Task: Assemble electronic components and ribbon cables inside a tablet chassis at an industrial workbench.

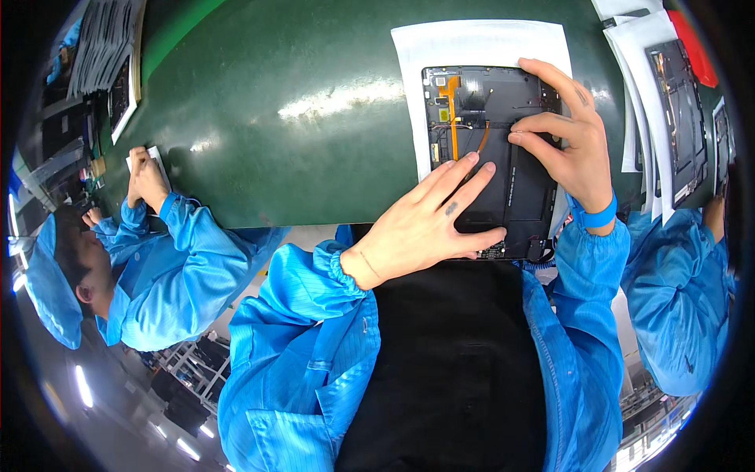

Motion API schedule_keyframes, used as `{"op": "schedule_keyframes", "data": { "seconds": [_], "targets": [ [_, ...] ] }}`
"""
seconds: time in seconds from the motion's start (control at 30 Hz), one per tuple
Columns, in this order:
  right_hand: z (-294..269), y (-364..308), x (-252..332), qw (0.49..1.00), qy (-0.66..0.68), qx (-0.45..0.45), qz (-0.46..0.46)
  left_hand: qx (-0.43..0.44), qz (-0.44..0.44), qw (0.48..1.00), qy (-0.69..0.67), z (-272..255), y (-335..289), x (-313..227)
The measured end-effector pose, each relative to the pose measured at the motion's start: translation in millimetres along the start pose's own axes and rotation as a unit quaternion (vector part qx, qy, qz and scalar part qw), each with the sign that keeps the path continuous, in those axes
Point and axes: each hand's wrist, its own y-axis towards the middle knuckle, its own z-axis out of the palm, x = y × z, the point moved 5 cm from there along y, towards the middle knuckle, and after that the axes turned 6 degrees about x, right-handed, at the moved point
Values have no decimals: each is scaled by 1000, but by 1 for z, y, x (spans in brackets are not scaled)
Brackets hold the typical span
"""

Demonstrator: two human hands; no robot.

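A black tablet housing (497, 102) lies on white paper (481, 41) at the table's near edge, its inside facing up. Orange flat cables (453, 130) and thin wires run across its left part. My left hand (429, 216) rests over the housing's lower left with fingers spread, the fingertips by the shorter orange cable (484, 135). Above the right half is my right hand (578, 141), its thumb and forefinger pinched together and another finger reaching to the housing's top edge. Whatever sits in that pinch is too small to make out. A blue band (595, 217) circles the right wrist.
The green table (275, 141) stretches left and away. Further housings on white sheets (641, 86) stand at the right, beside a red object (694, 51). A stack of thin sheets (106, 47) is at far left. Co-workers in blue sit to the left (177, 267) and right (680, 303).
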Motion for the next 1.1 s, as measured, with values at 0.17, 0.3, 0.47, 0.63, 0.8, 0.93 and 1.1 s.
{"op": "schedule_keyframes", "data": {
  "seconds": [0.17, 0.3, 0.47, 0.63, 0.8, 0.93, 1.1],
  "targets": [
    [4, 2, -1, 1000, 2, -16, 1, 3, 8, 1000, 29, 0, 0, -1],
    [6, 2, -2, 1000, 1, -24, 4, 28, -1, 999, 25, -3, 2, -3],
    [7, -1, -3, 999, 10, -33, 12, 40, -5, 999, 24, -1, 4, -3],
    [8, -2, -3, 999, 7, -40, 9, 10, -3, 1000, 4, 0, 4, -2],
    [10, -2, -3, 999, 6, -36, 13, 5, -4, 1000, 6, 0, 4, 2],
    [9, -1, -1, 999, 11, -38, 18, -5, 5, 1000, 9, -1, 4, 4],
    [9, -1, 2, 999, 13, -40, 22, -25, 4, 1000, 14, -1, 2, 8]
  ]
}}
